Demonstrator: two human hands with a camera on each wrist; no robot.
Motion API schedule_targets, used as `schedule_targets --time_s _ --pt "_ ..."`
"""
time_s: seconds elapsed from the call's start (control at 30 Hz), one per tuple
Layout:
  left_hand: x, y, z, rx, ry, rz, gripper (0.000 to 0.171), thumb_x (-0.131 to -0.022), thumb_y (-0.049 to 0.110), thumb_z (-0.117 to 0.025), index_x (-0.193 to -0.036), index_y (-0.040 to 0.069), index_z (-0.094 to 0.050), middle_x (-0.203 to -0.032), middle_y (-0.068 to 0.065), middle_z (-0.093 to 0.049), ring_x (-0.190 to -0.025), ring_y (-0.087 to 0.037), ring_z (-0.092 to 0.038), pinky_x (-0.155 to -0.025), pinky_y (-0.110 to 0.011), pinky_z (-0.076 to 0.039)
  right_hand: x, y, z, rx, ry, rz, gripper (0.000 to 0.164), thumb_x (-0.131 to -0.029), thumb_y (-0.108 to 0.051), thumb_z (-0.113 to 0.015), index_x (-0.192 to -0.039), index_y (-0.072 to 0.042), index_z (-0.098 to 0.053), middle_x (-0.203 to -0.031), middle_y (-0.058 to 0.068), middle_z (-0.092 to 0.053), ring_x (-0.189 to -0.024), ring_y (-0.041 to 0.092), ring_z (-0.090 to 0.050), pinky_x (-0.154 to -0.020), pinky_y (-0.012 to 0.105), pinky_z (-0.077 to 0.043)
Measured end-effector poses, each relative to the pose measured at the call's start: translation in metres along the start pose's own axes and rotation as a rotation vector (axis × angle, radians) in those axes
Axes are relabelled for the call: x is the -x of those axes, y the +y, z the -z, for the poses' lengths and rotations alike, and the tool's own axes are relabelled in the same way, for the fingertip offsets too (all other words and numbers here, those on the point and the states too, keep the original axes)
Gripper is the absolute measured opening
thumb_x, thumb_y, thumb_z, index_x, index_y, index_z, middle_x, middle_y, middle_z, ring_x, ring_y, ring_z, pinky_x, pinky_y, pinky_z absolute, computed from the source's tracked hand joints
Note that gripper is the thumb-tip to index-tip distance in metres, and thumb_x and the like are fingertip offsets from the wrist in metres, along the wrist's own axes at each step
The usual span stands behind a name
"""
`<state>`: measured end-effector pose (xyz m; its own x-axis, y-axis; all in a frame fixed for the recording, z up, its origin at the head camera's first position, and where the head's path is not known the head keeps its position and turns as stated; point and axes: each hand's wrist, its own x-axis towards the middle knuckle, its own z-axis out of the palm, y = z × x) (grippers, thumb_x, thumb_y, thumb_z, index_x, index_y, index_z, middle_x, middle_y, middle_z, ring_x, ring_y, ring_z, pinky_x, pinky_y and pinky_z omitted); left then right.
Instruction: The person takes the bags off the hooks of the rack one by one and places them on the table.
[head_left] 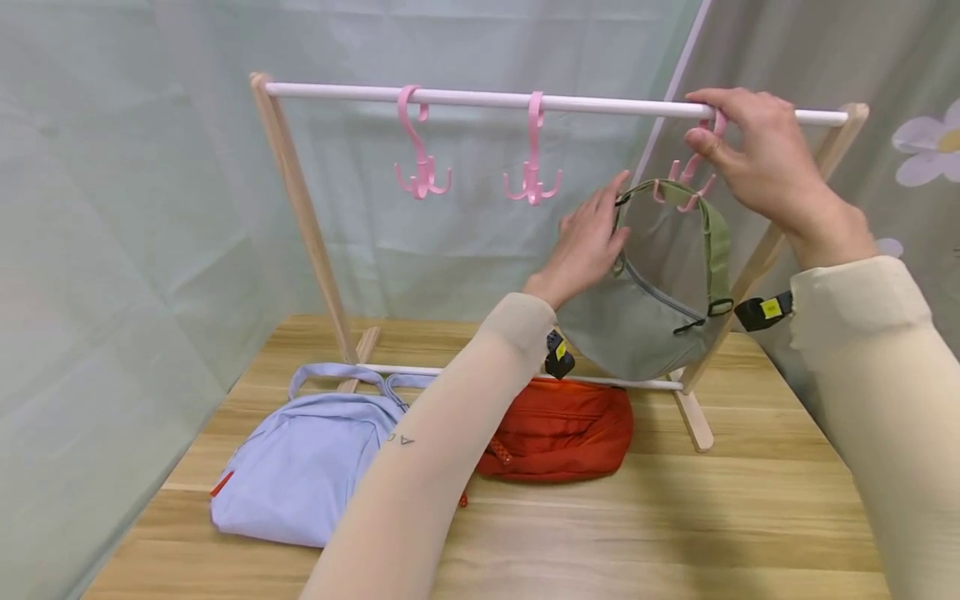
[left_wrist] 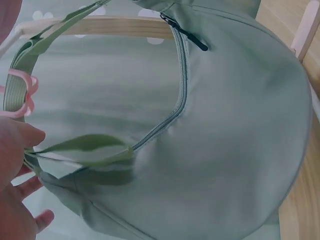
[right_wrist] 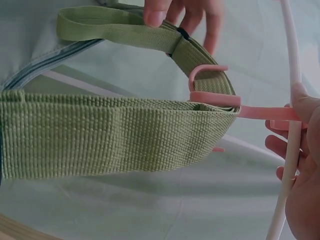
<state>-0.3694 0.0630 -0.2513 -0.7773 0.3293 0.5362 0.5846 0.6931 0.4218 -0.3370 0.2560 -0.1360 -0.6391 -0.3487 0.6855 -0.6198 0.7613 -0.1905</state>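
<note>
A grey-green shoulder bag (head_left: 637, 321) hangs by its green webbing strap (right_wrist: 120, 135) from the rightmost pink hook (head_left: 699, 162) on a white rail. My right hand (head_left: 772, 154) grips that hook at the rail, thumb on the near side and fingers curled behind. My left hand (head_left: 588, 237) is at the left side of the strap. Its thumb (right_wrist: 157, 12) lies over the strap and its other fingers are spread loosely behind. In the left wrist view the bag's zip (left_wrist: 181, 85) and dark zip pull (left_wrist: 195, 41) show.
Two more pink hooks hang along the rail, one on the left (head_left: 422, 167) and one midway (head_left: 533, 158). On the wooden table (head_left: 675, 533) lie a pale blue bag (head_left: 300, 467) and a red bag (head_left: 577, 425), the latter partly behind my left forearm. Wooden legs (head_left: 303, 208) support the rail.
</note>
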Motion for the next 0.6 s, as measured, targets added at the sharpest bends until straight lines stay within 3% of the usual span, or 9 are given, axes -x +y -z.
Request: schedule_targets --time_s 0.13,0.3,0.43,0.6 --pt "0.0 -0.003 0.001 0.049 0.01 0.025 0.074 -0.107 0.029 -0.061 -0.166 0.018 -0.019 -0.146 0.0 -0.052 -0.137 -0.014 -0.046 -0.109 -0.037 -0.034 -0.001 0.001 -0.001 -0.012 0.021 0.026 0.045 -0.102 -0.013 -0.065 -0.145 0.0 -0.058 -0.115 0.021 -0.062 -0.115 0.04 -0.051 -0.115 0.04 -0.026" --pt "0.002 -0.003 0.001 0.039 0.014 0.024 0.063 -0.105 0.032 -0.063 -0.16 0.015 -0.037 -0.128 -0.002 -0.052 -0.113 -0.015 -0.052 -0.096 -0.033 -0.042 -0.002 0.002 -0.002 -0.02 0.036 0.038 0.045 -0.101 -0.016 -0.066 -0.143 -0.002 -0.06 -0.105 -0.002 -0.058 -0.107 0.022 -0.048 -0.111 0.034 -0.026" --pt "0.005 -0.004 0.003 0.075 0.015 0.056 0.05 -0.107 0.019 -0.057 -0.155 0.012 -0.046 -0.137 -0.004 -0.056 -0.116 -0.017 -0.057 -0.099 -0.028 -0.046 -0.003 0.002 -0.002 -0.027 0.035 0.04 0.044 -0.101 -0.016 -0.067 -0.142 -0.003 -0.062 -0.102 -0.015 -0.053 -0.099 0.003 -0.04 -0.107 0.033 -0.027" --pt "0.012 -0.007 0.009 0.065 0.013 0.127 0.041 -0.109 0.019 -0.053 -0.149 0.012 -0.051 -0.14 -0.003 -0.062 -0.12 -0.017 -0.061 -0.102 -0.032 -0.048 -0.005 0.0 -0.003 -0.041 0.029 0.029 0.043 -0.101 -0.017 -0.067 -0.142 -0.005 -0.062 -0.097 -0.019 -0.049 -0.096 0.001 -0.038 -0.108 0.032 -0.025"
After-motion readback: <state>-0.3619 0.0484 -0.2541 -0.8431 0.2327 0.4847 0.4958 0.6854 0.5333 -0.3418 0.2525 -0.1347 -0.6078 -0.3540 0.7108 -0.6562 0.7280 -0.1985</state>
